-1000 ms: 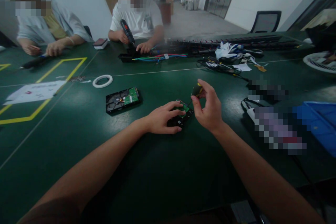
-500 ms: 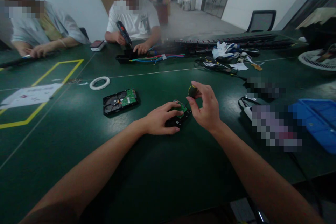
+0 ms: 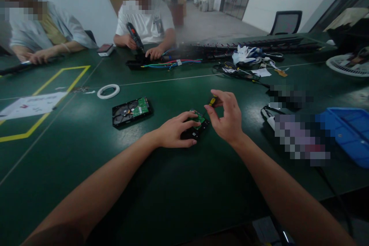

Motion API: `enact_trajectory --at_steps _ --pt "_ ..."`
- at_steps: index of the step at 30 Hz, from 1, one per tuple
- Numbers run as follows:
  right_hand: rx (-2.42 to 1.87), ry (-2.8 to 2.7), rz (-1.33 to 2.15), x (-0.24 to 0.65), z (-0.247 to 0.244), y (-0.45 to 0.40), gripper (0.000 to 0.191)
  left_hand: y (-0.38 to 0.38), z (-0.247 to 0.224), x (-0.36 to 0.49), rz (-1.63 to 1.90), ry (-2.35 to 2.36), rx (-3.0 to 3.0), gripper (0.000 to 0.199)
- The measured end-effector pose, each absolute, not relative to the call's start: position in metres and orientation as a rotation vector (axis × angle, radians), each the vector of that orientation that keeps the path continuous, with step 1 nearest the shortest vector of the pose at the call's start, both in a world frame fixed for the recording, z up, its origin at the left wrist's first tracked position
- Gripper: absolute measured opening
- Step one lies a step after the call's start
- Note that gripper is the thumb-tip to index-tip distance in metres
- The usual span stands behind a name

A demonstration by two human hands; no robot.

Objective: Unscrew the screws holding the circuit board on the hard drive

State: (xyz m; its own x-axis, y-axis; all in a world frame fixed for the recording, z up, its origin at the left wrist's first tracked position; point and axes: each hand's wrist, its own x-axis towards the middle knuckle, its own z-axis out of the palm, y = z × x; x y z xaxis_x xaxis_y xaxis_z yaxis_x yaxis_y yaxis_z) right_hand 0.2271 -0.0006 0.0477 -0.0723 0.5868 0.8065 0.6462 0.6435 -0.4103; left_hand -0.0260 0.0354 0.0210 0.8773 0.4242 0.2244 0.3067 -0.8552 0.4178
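Observation:
My left hand [image 3: 175,130] lies over a hard drive [image 3: 195,132] on the table, thumb at its near edge and fingers across its top, gripping it in place. Part of the drive's green circuit board shows between and beyond the fingers. Between thumb and fingertips, my right hand [image 3: 227,117] pinches the black and yellow handle of a screwdriver [image 3: 213,101]. Its thin shaft slants down to the drive's right part; the tip is too small to make out. A second hard drive [image 3: 131,111] rests to the left, its circuit board facing up.
On the green table [image 3: 184,200] are a white tape roll [image 3: 108,91], a printed sheet [image 3: 33,104] and a blue tray [image 3: 348,134]. Cables and a white glove [image 3: 245,55] lie farther back. Across the table, one co-worker holds a power screwdriver [image 3: 135,35]; another sits at left.
The screwdriver handle has turned in my right fingers, so its yellow part now faces me. My left hand and the hard drive stay together in place; the view has shifted slightly.

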Motion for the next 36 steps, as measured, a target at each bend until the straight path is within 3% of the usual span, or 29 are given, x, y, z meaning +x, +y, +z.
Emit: enact_trajectory --at_steps 19,29,36 --pt "-0.976 -1.804 -0.067 0.2261 0.0481 -0.0001 0.071 0.0359 0.0207 -0.0244 0.44 0.54 2.682 0.068" --pt "-1.057 -1.707 -0.157 0.2265 0.0471 0.0 0.06 0.0353 0.022 -0.0249 0.439 0.537 2.669 0.068" --pt "-1.033 -1.783 -0.056 0.2265 0.0431 0.0004 0.068 0.0341 0.0236 -0.024 0.462 0.539 2.649 0.066"
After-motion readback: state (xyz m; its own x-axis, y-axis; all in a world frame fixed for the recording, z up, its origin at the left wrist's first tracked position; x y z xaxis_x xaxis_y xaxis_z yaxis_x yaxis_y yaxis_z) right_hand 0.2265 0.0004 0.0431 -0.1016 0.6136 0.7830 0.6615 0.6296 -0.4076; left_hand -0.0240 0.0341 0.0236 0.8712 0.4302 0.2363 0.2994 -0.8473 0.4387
